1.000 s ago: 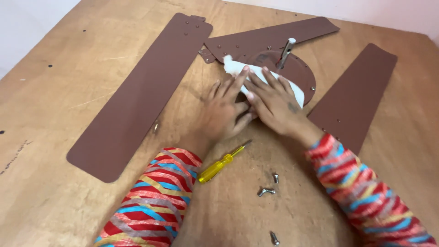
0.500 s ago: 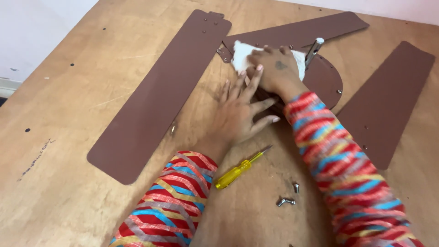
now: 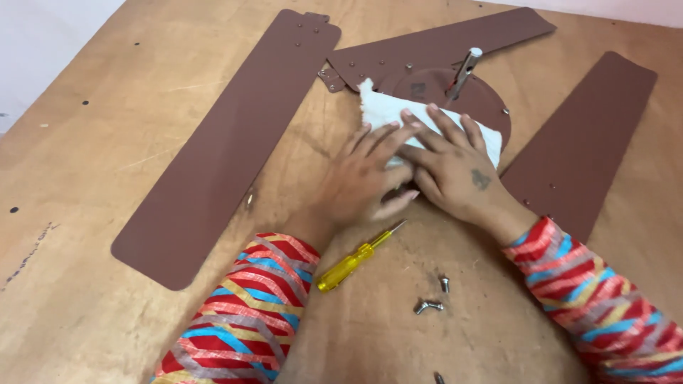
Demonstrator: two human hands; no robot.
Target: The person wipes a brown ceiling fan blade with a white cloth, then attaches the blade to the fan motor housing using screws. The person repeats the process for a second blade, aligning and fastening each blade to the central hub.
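Both hands lie flat on a white cloth [image 3: 398,114] spread over the round brown fan motor housing [image 3: 455,96] near the far middle of the wooden table [image 3: 85,142]. The left hand [image 3: 370,178] presses down with its fingers stretched out and slightly spread, palm on the housing's near edge, gripping nothing. The right hand [image 3: 452,171] is likewise open, fingers extended across the cloth and overlapping the left hand's fingertips. Half a second ago the right hand was reaching further up over the cloth, bunched at the top of the housing, while the left hand rested lower on the table; now the right hand has come back down and the two hands sit side by side, as they did a second ago. The metal shaft [image 3: 462,71] stands tilted out of the housing just beyond the cloth. Three brown fan blades [image 3: 228,142] fan outward. A yellow-handled screwdriver [image 3: 352,262] lies near the left wrist, with loose screws [image 3: 430,306] just beside it, untouched
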